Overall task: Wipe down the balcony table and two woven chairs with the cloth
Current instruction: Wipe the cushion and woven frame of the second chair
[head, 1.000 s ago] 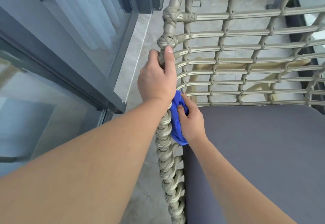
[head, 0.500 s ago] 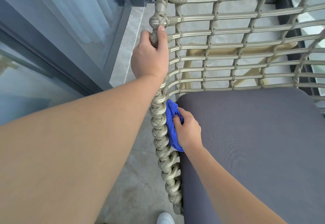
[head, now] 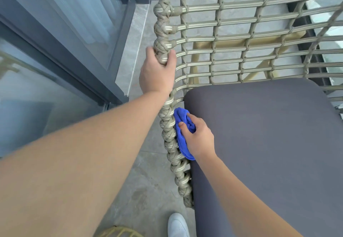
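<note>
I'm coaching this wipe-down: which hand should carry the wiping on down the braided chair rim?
Right. The right hand already grips the blue cloth against the braided rim; the left hand holds the rim higher up.

floor [head: 148, 181]: grey stone tile | left: dark-framed glass door [head: 74, 23] | light: probably daylight

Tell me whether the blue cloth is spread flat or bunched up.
Bunched up. The blue cloth is wadded into folds inside the right hand, pressed against the chair's braided rim.
</note>
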